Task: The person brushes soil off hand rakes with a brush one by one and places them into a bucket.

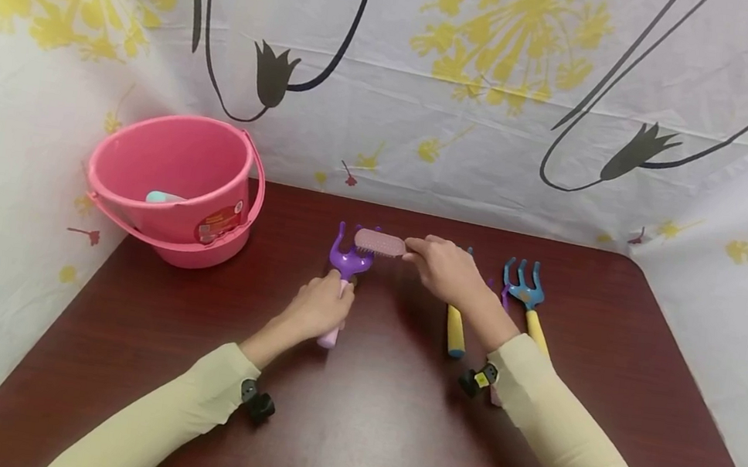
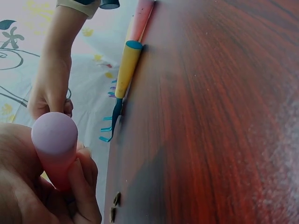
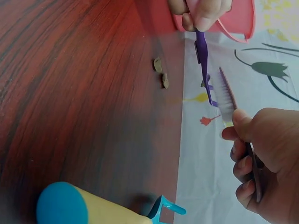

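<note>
My left hand (image 1: 322,303) grips the pink handle of a small purple garden hand fork (image 1: 349,263), its tines pointing toward the back curtain. In my right hand (image 1: 447,268) is a pink bristle brush (image 1: 380,243), pinched by its handle. The brush head lies across the fork's tines in the head view and partly covers them. The right wrist view has the white bristles (image 3: 225,100) facing the purple tines, very close to them; contact cannot be told. Seen from the left wrist, the round end of the fork handle (image 2: 55,134) sticks out of the fist.
A pink bucket (image 1: 211,194) with a pale turquoise item (image 1: 164,198) inside stands back left. Near my right forearm lie a blue fork (image 1: 526,293), a yellow handle (image 1: 455,333) and a purple tool (image 1: 505,298), partly hidden. Small brown bits (image 3: 157,64) lie on the table.
</note>
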The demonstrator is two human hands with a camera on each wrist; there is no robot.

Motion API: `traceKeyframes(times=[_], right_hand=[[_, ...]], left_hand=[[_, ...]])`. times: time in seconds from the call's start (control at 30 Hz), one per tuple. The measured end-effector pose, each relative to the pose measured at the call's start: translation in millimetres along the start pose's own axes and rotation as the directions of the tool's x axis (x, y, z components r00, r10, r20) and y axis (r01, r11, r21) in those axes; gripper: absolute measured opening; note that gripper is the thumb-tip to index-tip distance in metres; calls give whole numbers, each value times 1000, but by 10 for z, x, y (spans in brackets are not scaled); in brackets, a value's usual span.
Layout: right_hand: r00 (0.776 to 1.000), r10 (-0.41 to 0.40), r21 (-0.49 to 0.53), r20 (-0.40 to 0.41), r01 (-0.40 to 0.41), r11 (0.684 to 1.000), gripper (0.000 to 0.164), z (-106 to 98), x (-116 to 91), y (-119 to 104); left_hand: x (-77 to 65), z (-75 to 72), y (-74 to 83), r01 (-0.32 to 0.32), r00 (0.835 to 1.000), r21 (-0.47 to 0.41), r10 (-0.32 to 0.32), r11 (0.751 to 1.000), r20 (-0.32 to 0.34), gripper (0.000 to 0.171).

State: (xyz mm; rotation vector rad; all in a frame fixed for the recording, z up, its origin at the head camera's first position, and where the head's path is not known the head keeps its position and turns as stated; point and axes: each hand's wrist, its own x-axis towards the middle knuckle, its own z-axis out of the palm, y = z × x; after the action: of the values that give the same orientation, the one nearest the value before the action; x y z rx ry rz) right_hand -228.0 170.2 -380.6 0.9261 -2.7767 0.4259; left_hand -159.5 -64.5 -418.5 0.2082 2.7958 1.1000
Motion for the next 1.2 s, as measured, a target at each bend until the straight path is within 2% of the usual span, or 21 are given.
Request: traceKeyframes(times=[0.27, 0.6, 0.9, 1.0, 1.07, 1.13, 1.2], right_hand=[[996, 89, 55, -5, -89, 994, 25, -65, -30, 51], [996, 89, 210, 0, -87, 974, 31, -147, -105, 102], [996, 92, 254, 0, -89, 963, 28, -167, -185, 170], [995, 97, 260, 4, -95, 961, 30, -171, -202, 175], [995, 103, 263, 10, -102, 959, 31, -170, -212, 176], [994, 107, 262, 16, -107, 959, 32, -164, -217, 174], [994, 107, 262, 21, -109, 959, 33, -159, -216, 168]], left_hand=[[-12, -6, 14, -1, 1000, 10, 1, 1000, 11, 30], [-25, -30, 13, 3, 1000, -38, -3, 999, 19, 25], [-22, -45, -5, 4, 999, -75, -1, 997, 34, 25], [-8, -31, -16, 6, 999, -133, 0, 991, 44, 23], [8, -14, -26, 22, 998, -206, -11, 978, 56, 23], [23, -2, -27, 43, 998, -292, -26, 955, 63, 22], [35, 3, -27, 63, 997, -387, -42, 920, 63, 21]])
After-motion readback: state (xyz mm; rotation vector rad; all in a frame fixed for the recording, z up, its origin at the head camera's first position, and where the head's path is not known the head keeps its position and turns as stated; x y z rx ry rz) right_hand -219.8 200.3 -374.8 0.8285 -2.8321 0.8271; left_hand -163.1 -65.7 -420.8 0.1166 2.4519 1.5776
